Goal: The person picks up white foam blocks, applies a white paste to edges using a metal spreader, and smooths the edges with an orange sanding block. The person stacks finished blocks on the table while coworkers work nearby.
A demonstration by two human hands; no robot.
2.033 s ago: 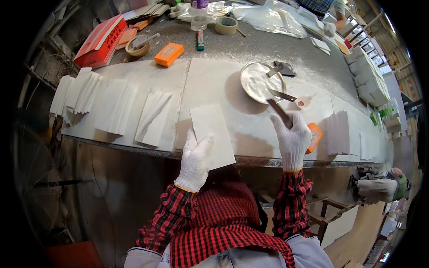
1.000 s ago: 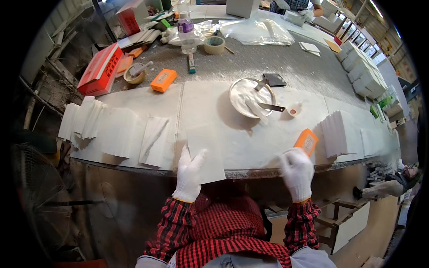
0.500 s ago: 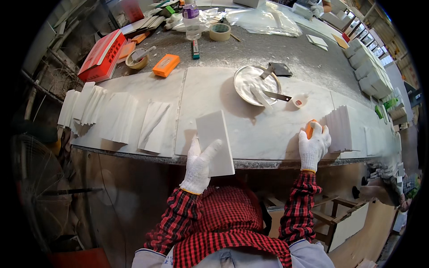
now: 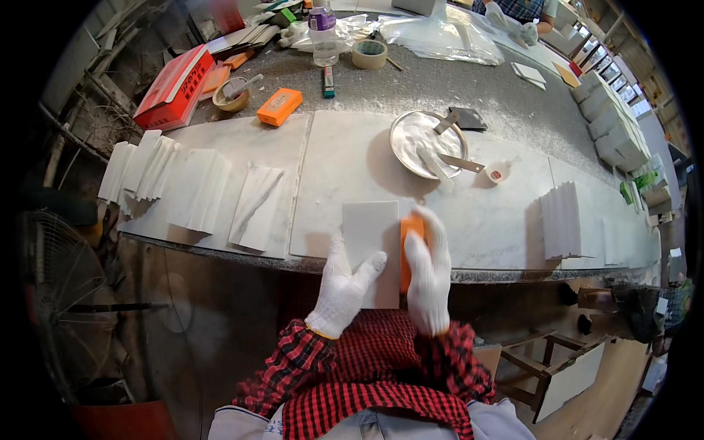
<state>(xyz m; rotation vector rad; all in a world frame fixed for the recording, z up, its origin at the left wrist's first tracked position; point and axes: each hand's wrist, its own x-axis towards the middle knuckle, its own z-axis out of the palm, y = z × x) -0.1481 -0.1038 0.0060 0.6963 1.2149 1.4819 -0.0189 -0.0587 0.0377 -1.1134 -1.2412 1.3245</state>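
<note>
A white rectangular tile [image 4: 371, 229] stands over the table's front edge, gripped along its left side by my white-gloved left hand [image 4: 342, 290], thumb across its face. In my gloved right hand [image 4: 430, 279], an orange block [image 4: 412, 242] lies against the tile's right edge; my fingers wrap round it and are slightly blurred. Beyond them a metal bowl of white powder [image 4: 418, 139] sits on the marble slabs [image 4: 345, 161], with a metal-bladed scraper [image 4: 462, 162] across its rim. Next to it is a small white cup [image 4: 498, 172].
Stacked white tiles stand at left [image 4: 198, 191] and right [image 4: 563, 220]. An orange box [image 4: 279, 107], tape roll [image 4: 369, 53], water bottle [image 4: 323, 44] and red carton [image 4: 170, 86] lie farther back. A co-worker's gloved hands [image 4: 513, 26] show at the far right.
My right hand has brought the orange block leftward from beside the right-hand stack to the tile's edge. My left hand has moved slightly right and turned the tile more upright.
</note>
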